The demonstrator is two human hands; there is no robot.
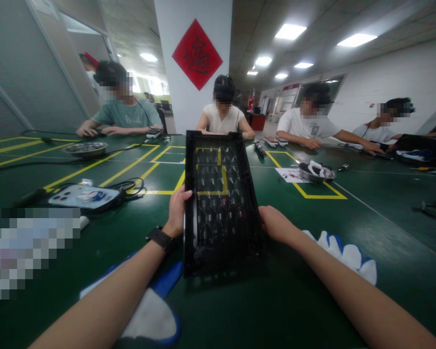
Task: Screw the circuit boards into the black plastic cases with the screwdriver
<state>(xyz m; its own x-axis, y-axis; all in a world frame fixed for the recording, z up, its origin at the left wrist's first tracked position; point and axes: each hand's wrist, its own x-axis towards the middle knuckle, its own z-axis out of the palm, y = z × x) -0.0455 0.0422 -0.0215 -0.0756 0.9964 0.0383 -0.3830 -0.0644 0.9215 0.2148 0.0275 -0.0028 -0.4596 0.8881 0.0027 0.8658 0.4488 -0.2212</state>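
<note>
A black see-through plastic frame with a grid of small cells (pixel 220 194) stands tilted up off the green table in front of me. My left hand (pixel 177 211) grips its left edge, thumb over the rim, with a black watch on the wrist. My right hand (pixel 275 224) holds the right edge, its fingers hidden behind the frame. A white and blue glove (pixel 343 254) lies under my right forearm, and another white and blue glove (pixel 150 310) lies under my left forearm.
A phone (pixel 83 196) with a black cable lies at the left. A metal dish (pixel 85 148) sits further back left, a small bowl with parts (pixel 317 172) at the right on paper. Several people sit around the far side of the green table (pixel 385 232), marked with yellow tape.
</note>
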